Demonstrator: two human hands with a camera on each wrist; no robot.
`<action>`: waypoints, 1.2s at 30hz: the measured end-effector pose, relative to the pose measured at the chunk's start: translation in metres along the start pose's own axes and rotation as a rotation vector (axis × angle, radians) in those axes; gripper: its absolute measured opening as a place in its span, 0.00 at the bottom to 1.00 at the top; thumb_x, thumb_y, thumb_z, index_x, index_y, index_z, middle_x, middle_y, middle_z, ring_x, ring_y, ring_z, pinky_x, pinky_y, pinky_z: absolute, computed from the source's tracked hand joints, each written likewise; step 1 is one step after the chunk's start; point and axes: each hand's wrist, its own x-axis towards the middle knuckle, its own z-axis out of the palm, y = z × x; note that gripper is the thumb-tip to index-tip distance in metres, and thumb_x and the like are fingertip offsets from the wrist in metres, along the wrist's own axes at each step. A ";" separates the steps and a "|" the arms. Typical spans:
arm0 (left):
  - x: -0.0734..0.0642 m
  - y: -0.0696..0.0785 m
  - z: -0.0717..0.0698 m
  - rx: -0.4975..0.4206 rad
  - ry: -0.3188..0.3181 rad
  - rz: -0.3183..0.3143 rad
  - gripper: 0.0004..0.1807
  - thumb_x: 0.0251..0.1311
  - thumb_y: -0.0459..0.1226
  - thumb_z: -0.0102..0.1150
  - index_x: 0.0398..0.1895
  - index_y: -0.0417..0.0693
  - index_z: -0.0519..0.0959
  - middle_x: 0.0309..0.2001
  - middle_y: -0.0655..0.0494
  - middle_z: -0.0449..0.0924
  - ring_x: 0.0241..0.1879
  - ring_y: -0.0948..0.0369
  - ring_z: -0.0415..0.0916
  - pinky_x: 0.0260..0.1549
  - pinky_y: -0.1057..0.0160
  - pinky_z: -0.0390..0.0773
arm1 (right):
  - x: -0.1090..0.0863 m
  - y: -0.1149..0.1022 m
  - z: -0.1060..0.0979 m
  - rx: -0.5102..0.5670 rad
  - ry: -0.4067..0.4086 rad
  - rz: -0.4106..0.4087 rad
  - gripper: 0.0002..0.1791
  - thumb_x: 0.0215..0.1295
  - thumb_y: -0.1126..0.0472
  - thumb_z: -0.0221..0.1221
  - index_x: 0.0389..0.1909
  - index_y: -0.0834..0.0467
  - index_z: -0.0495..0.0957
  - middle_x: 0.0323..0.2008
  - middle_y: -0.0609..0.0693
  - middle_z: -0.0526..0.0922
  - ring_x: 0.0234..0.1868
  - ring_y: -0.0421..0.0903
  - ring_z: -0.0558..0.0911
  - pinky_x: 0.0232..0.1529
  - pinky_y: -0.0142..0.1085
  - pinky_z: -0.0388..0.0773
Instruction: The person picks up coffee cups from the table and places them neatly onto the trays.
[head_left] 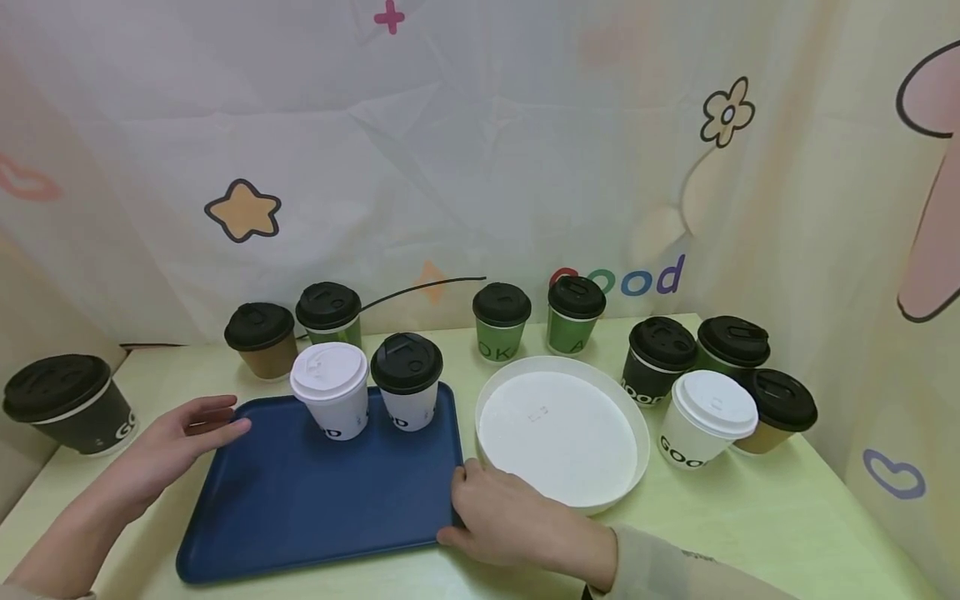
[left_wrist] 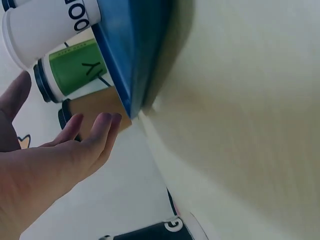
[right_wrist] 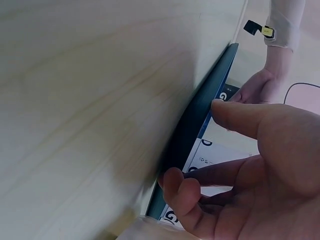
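On the table's (head_left: 750,525) left, the blue tray (head_left: 318,492) carried two cups (head_left: 332,393). The right hand (head_left: 513,515) gripped its right edge; the left hand (head_left: 168,443) had loose fingers. Lifting one side could have tipped them.

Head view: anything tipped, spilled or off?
Nothing looks tipped or spilled. Slightly odd, though: one white cup on the tray, the right one in the picture, wears a black lid, while the other two white cups have white lids.
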 end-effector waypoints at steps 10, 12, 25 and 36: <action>-0.016 -0.017 -0.015 0.044 0.156 -0.014 0.42 0.73 0.56 0.57 0.76 0.33 0.61 0.69 0.33 0.65 0.64 0.41 0.62 0.56 0.39 0.67 | 0.002 0.000 0.000 0.004 -0.020 0.005 0.39 0.66 0.40 0.67 0.60 0.71 0.77 0.44 0.59 0.80 0.38 0.44 0.80 0.40 0.36 0.81; -0.018 -0.021 -0.020 0.050 0.179 -0.023 0.42 0.72 0.56 0.58 0.75 0.34 0.62 0.67 0.38 0.69 0.61 0.47 0.65 0.55 0.40 0.67 | 0.001 -0.001 0.000 0.002 -0.017 0.004 0.39 0.66 0.40 0.67 0.60 0.71 0.77 0.44 0.59 0.80 0.38 0.45 0.81 0.40 0.36 0.81; -0.029 -0.045 -0.041 0.032 0.239 -0.174 0.47 0.74 0.55 0.54 0.74 0.23 0.54 0.64 0.22 0.62 0.65 0.30 0.55 0.57 0.33 0.63 | -0.002 -0.002 0.001 -0.022 0.023 -0.005 0.38 0.65 0.41 0.67 0.57 0.72 0.78 0.42 0.58 0.79 0.36 0.44 0.80 0.38 0.36 0.82; -0.028 -0.056 -0.049 -0.092 0.374 -0.340 0.54 0.73 0.54 0.54 0.75 0.18 0.40 0.73 0.20 0.44 0.70 0.30 0.49 0.67 0.32 0.54 | -0.001 -0.002 0.000 -0.019 0.007 0.003 0.38 0.65 0.40 0.67 0.58 0.71 0.77 0.42 0.58 0.79 0.37 0.45 0.80 0.38 0.36 0.82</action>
